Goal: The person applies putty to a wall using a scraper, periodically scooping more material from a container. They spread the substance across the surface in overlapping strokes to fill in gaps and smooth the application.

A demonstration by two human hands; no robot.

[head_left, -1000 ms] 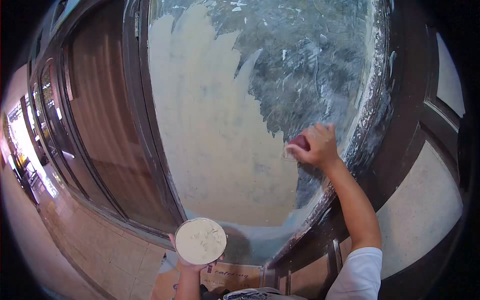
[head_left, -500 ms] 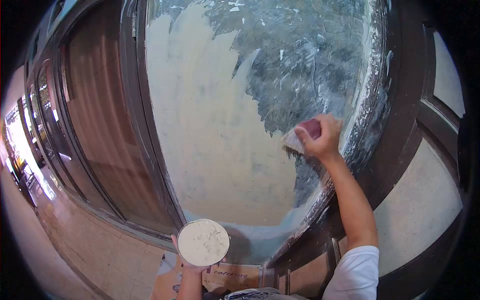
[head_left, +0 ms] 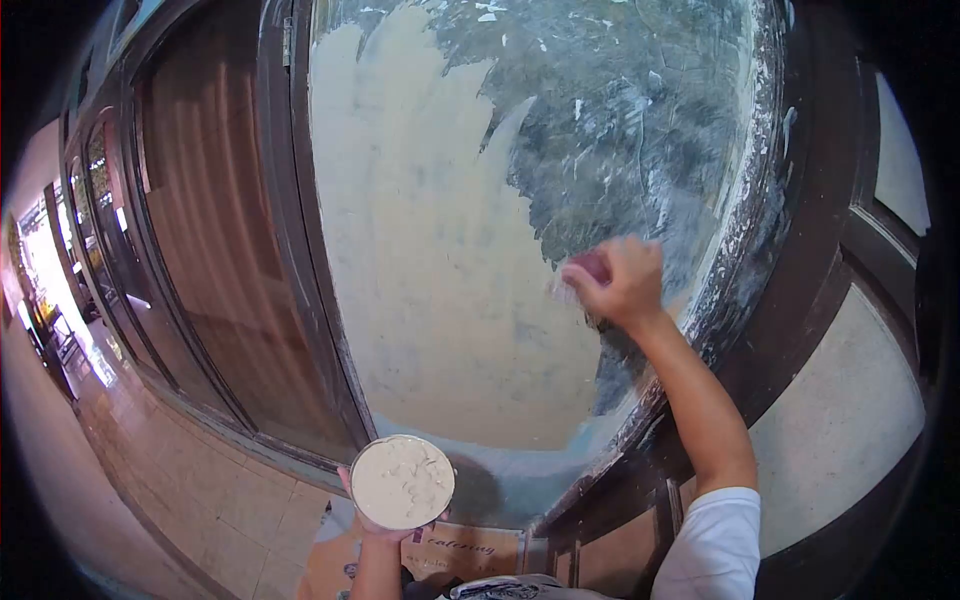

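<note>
Right grip holds what's probably a scraper at the coating's edge, roomy panel above; left grip cradles a tub.

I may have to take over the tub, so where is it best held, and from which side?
Hold the tub by its outer wall, probably best from the upper right in the picture. It is round, its open top showing cream paste, and the left grip cups it from beneath, fingers showing at left and lower right; the upper right edge looks free.
</note>
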